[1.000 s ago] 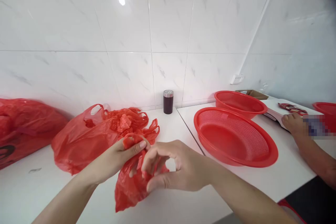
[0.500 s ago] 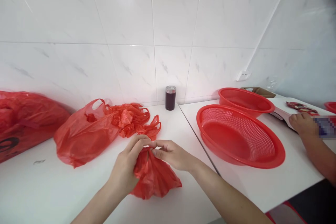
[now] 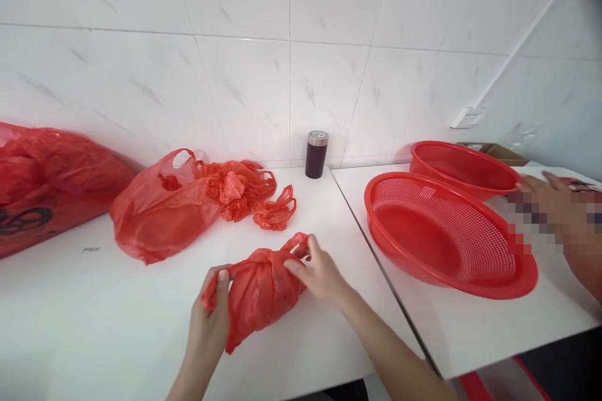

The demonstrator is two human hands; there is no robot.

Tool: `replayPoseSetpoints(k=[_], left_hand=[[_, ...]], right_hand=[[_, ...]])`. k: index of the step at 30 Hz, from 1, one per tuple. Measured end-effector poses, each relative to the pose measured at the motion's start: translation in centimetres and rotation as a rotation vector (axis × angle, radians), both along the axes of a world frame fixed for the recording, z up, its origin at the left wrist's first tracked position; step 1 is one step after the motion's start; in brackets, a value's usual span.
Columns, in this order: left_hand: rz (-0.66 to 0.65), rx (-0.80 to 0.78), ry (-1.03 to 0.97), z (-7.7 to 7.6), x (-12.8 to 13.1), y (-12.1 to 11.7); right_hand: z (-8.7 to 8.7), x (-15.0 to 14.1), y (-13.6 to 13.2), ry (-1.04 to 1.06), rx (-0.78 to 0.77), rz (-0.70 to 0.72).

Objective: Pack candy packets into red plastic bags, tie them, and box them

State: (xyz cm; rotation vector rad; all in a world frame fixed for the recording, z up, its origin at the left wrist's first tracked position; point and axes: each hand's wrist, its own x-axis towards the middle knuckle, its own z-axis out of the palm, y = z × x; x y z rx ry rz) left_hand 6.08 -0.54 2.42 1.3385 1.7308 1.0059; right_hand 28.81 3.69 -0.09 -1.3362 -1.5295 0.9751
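A small red plastic bag [image 3: 261, 288] lies bunched on the white table [image 3: 94, 326] in front of me. My left hand [image 3: 211, 316] is closed on its left end, thumb on top. At the bag's right end my right hand [image 3: 317, 269] pinches one of the handles. The bag is stretched sideways between the two hands.
A pile of red bags [image 3: 188, 200] lies behind, and a large filled red bag [image 3: 42, 182] sits at far left. A dark jar [image 3: 316, 155] stands by the tiled wall. Two red perforated baskets [image 3: 446, 232] rest on the right table, where another person's hand [image 3: 559, 213] reaches.
My hands have moved apart, drawing the bag out sideways on the table. The other person's hand has moved left toward the baskets. My view has tilted down.
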Motion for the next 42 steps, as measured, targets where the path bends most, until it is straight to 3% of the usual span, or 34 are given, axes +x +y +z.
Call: replayPoseSetpoints(k=[3,7,11,18,26,35,42], left_hand=[[0.014,0.018,0.093,-0.2,1.9,0.6],[-0.107,0.07,0.52,-1.8,1.4,2.8],[-0.211,0.008,0.7,-3.6,-0.4,5.3],[-0.376,-0.02,0.859,-4.9,-1.5,7.1],[-0.377,0.021,0.864,-5.3,-1.7,7.0],[-0.197,0.031,0.584,-2.9,0.6,6.6],[-0.224,0.066,0.511,-3.5,3.0,6.5]], right_hand=[[-0.8,-3.3,-0.9,-0.086,-0.05,0.052],[-1.4,-5.0,-1.5,0.018,-0.063,0.079],[-1.9,-3.3,-0.6,0.093,-0.079,0.022],[-4.2,-0.3,0.9,-0.163,-0.077,-0.15],[-5.1,-0.6,0.4,-0.317,-0.021,-0.179],[-4.4,0.0,0.3,-0.036,-0.059,-0.128],[-4.1,-1.0,0.3,0.057,-0.047,-0.119]])
